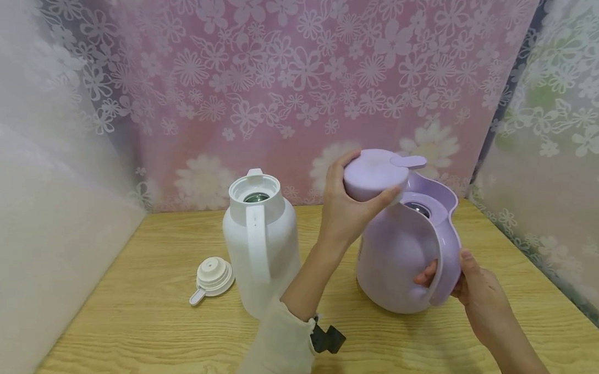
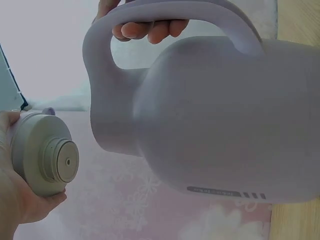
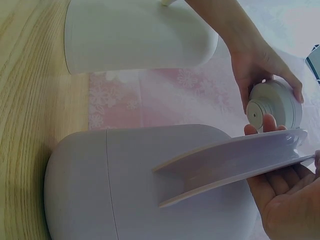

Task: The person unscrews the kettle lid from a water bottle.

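Note:
My left hand [image 1: 344,215] holds a purple thermos lid [image 1: 373,176] by its rim, just above the mouth of a purple thermos jug [image 1: 393,261]. In the left wrist view the lid's pale stopper underside [image 2: 37,155] shows, apart from the jug. My right hand [image 1: 484,299] grips the jug's handle [image 1: 447,253], fingers passing through the loop. The jug's mouth is uncovered, and its shiny inner opening [image 1: 418,208] shows. Left of it, a white thermos jug [image 1: 284,248] stands upright with its top uncovered. A white lid [image 1: 213,275] lies stopper up beside that jug.
Both jugs stand on a wood-grain table [image 1: 136,325]. A pink flowered curtain [image 1: 275,72] hangs behind, with pale coverings on the left side [image 1: 42,190] and right side [image 1: 551,172]. A dark strap piece [image 1: 327,339] sits by my left cuff.

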The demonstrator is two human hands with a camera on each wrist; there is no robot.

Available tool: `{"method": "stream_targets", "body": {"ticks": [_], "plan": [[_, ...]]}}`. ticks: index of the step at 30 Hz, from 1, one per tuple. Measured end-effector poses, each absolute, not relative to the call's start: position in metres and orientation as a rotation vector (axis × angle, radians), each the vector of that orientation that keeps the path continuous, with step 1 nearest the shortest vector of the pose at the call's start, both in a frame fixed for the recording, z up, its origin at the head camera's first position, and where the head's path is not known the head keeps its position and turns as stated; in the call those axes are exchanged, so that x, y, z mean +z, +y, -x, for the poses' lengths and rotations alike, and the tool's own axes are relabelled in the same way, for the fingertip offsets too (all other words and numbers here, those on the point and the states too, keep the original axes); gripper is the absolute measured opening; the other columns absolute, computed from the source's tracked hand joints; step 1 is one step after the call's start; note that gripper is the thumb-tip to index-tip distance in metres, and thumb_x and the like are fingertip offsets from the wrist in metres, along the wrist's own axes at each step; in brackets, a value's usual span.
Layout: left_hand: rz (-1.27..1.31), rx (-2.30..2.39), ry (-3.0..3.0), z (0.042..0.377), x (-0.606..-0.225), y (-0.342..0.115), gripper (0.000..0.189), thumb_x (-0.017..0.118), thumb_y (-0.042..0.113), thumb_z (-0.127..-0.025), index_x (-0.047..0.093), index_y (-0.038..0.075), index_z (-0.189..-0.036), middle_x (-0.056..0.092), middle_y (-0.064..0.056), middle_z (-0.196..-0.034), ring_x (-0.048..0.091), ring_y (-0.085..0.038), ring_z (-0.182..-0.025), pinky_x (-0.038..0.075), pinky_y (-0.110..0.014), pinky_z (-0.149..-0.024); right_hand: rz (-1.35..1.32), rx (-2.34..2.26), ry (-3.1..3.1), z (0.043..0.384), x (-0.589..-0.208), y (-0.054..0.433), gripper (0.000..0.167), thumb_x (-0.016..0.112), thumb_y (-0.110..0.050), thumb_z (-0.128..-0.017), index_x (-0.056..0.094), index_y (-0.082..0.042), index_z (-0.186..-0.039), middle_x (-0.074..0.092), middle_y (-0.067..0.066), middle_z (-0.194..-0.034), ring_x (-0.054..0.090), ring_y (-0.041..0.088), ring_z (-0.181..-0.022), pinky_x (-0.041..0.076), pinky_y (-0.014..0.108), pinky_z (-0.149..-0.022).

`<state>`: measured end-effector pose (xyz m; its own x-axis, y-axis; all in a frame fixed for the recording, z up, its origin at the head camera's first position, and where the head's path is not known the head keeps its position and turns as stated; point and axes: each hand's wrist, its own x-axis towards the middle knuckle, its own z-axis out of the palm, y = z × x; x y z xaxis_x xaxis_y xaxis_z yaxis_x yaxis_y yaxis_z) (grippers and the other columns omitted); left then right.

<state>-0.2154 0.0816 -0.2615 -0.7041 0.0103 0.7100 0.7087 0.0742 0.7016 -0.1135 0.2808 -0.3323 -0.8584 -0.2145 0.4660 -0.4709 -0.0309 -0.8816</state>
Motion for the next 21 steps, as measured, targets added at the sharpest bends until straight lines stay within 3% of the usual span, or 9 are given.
{"method": "stream_targets", "body": {"ticks": [9, 21], "plan": [[0.683, -1.772, -1.799, 0.202, -0.270, 0.065, 0.076, 0.081, 0.028, -0.068, 0.041, 0.015, -0.131, 0.048, 0.002, -0.121, 0.053, -0.012, -0.099, 0.047, -0.028, -0.079, -0.752, 2.006, -2.028, 0.113, -0.333, 0.281, 0.054, 0.010, -0.019, -0.103, 0.059, 0.001, -0.097, 0.068, 0.008, -0.091, 0.064, 0.018, -0.088, 0.049, 0.026, -0.074], [0.611, -1.823, -1.817, 0.185, -0.299, 0.045, 0.082, 0.081, 0.027, -0.067, 0.035, 0.021, -0.135, 0.047, 0.003, -0.123, 0.051, -0.015, -0.103, 0.045, -0.035, -0.083, -0.743, 2.035, -2.009, 0.114, -0.333, 0.280, 0.053, 0.012, -0.021, -0.103, 0.059, 0.001, -0.096, 0.068, 0.008, -0.090, 0.064, 0.018, -0.088, 0.049, 0.026, -0.072]]}}
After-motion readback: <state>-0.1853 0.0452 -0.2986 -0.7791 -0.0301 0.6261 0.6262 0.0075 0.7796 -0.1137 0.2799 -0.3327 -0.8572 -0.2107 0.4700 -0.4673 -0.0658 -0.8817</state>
